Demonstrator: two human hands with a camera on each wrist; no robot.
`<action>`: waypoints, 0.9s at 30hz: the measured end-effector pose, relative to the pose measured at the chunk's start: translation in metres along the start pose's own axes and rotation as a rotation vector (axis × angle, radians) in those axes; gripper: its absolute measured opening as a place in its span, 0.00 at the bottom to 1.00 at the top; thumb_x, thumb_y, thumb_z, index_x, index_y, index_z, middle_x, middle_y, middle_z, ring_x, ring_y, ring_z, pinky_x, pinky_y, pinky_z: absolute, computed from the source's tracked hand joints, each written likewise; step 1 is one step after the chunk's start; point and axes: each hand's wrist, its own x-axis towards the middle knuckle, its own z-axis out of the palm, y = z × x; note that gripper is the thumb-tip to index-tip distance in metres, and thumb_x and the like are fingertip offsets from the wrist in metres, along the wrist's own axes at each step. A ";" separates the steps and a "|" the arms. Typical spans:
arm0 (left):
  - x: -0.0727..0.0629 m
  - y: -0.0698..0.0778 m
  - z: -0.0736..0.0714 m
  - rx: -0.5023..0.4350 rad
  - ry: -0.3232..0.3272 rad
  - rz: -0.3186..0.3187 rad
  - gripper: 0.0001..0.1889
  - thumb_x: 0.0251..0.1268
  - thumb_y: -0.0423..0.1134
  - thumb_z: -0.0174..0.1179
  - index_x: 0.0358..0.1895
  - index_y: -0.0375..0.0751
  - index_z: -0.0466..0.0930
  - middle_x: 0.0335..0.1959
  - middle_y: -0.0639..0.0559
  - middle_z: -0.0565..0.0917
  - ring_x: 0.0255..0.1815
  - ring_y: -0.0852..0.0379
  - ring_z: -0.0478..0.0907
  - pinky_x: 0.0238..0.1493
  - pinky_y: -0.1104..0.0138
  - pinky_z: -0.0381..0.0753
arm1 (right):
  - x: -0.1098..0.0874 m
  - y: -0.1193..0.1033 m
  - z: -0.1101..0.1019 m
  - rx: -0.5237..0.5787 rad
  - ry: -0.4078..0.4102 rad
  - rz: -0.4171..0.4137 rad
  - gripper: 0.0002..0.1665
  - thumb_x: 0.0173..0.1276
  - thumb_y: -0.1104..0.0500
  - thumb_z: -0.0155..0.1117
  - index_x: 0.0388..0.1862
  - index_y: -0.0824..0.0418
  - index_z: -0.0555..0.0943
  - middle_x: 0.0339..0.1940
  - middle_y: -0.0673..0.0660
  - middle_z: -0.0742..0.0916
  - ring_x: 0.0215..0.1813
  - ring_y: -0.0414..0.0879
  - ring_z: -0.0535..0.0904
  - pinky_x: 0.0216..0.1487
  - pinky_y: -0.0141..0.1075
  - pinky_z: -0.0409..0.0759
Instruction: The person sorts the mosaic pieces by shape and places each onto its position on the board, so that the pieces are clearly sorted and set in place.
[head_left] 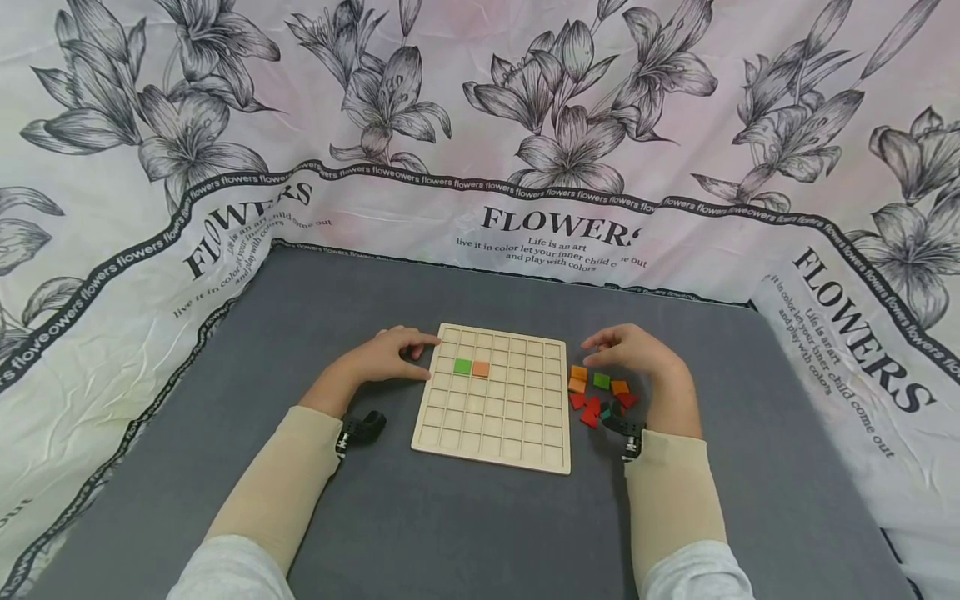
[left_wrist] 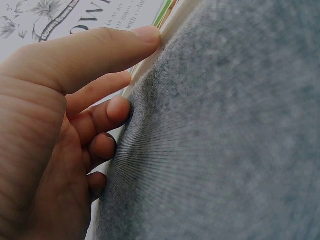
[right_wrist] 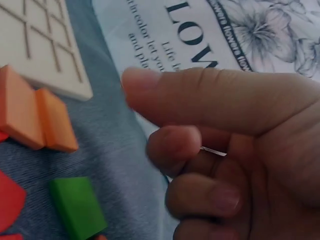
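Even soft light, blurry wrist close-ups

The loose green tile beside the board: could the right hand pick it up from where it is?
Probably yes. The right hand hovers just above the green tile, its curled fingers holding nothing, and the tile lies uncovered on the grey cloth among the orange tiles.
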 end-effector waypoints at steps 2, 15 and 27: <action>0.000 0.000 -0.001 0.001 0.002 0.002 0.30 0.62 0.46 0.75 0.67 0.43 0.79 0.34 0.53 0.71 0.39 0.54 0.63 0.49 0.52 0.53 | 0.002 0.002 0.002 -0.001 -0.037 0.015 0.23 0.69 0.55 0.72 0.59 0.65 0.83 0.54 0.62 0.83 0.53 0.56 0.77 0.60 0.54 0.74; 0.000 0.002 -0.003 -0.016 0.001 -0.005 0.30 0.61 0.46 0.75 0.67 0.44 0.79 0.35 0.53 0.71 0.39 0.53 0.63 0.49 0.52 0.53 | 0.011 0.000 0.013 -0.067 -0.073 0.149 0.14 0.61 0.59 0.77 0.43 0.63 0.86 0.42 0.57 0.85 0.41 0.51 0.78 0.45 0.44 0.79; -0.001 0.000 0.000 -0.006 -0.002 -0.008 0.31 0.62 0.46 0.75 0.67 0.44 0.79 0.35 0.53 0.71 0.39 0.53 0.63 0.49 0.52 0.53 | -0.006 -0.013 0.002 -0.017 0.060 0.144 0.21 0.68 0.58 0.70 0.56 0.68 0.81 0.52 0.63 0.84 0.53 0.58 0.78 0.58 0.54 0.76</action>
